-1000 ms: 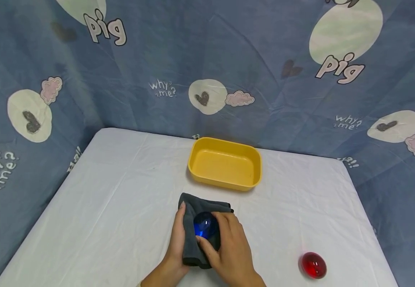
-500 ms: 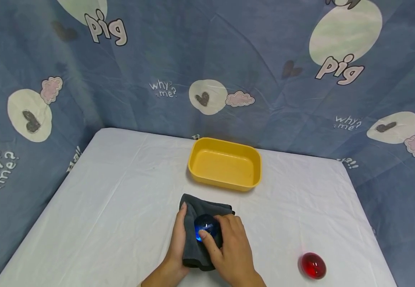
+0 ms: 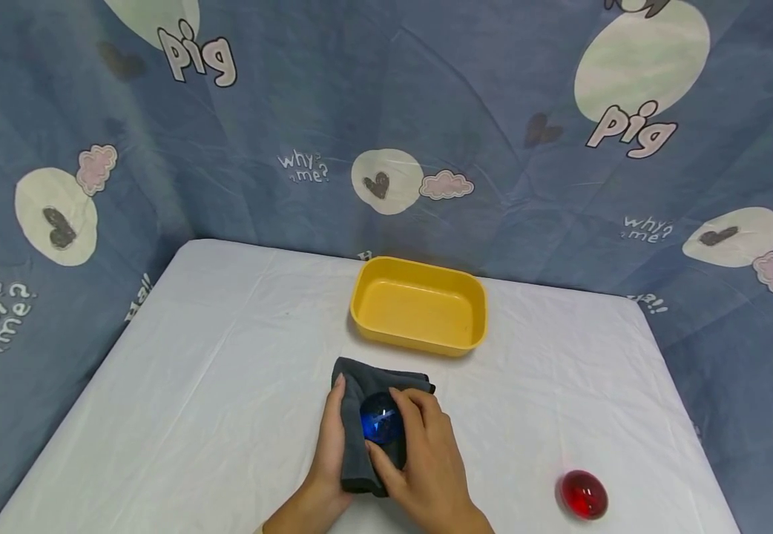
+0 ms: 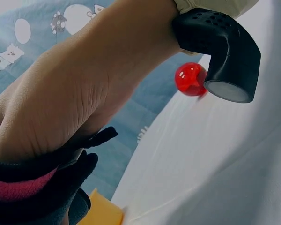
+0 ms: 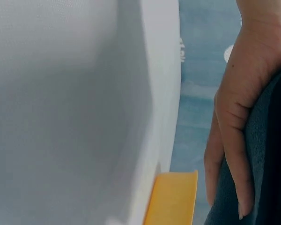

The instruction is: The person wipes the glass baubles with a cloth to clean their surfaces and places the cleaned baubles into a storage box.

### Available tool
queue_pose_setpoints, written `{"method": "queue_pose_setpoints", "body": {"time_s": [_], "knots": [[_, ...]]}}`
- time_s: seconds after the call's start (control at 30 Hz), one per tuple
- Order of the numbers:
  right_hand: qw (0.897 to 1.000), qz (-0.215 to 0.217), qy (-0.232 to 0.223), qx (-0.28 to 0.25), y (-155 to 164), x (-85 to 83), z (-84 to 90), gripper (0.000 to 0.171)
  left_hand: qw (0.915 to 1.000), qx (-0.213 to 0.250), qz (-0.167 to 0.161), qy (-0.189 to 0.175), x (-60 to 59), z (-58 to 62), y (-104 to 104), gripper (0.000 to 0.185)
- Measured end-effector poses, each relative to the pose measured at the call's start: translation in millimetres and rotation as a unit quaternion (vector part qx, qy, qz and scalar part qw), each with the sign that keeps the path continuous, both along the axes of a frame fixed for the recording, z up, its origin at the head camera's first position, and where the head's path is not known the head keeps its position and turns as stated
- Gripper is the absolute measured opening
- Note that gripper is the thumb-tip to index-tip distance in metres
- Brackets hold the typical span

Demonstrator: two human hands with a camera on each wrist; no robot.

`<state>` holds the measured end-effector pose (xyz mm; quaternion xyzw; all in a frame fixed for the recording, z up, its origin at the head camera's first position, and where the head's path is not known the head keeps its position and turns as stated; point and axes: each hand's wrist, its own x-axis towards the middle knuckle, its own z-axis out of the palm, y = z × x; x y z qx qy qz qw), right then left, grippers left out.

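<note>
Near the desk's front edge, your left hand (image 3: 333, 437) cups the cloth (image 3: 360, 386); your right hand (image 3: 426, 460) pinches the blue gem (image 3: 380, 419). Likely hard, slick: grip its sides.

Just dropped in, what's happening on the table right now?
A person is working a blue gem-like ball with a dark grey cloth near the front edge of the white table. The left hand cups the cloth from the side, and the right hand holds the ball against it with thumb and fingers. A yellow tub sits just behind them, with nothing in it. A red ball lies apart on the table to the right.
</note>
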<state>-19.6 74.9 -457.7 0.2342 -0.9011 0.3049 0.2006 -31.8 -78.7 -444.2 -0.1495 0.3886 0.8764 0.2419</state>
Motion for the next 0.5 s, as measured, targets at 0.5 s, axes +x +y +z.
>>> {"method": "queue_pose_setpoints", "body": {"time_s": [0.5], "knots": [[1.000, 0.007, 0.005, -0.022, 5.8, -1.6, 3.8, 0.056, 0.9996, -0.027, -0.003, -0.005, 0.1, 1.8, 3.5, 0.097]]}}
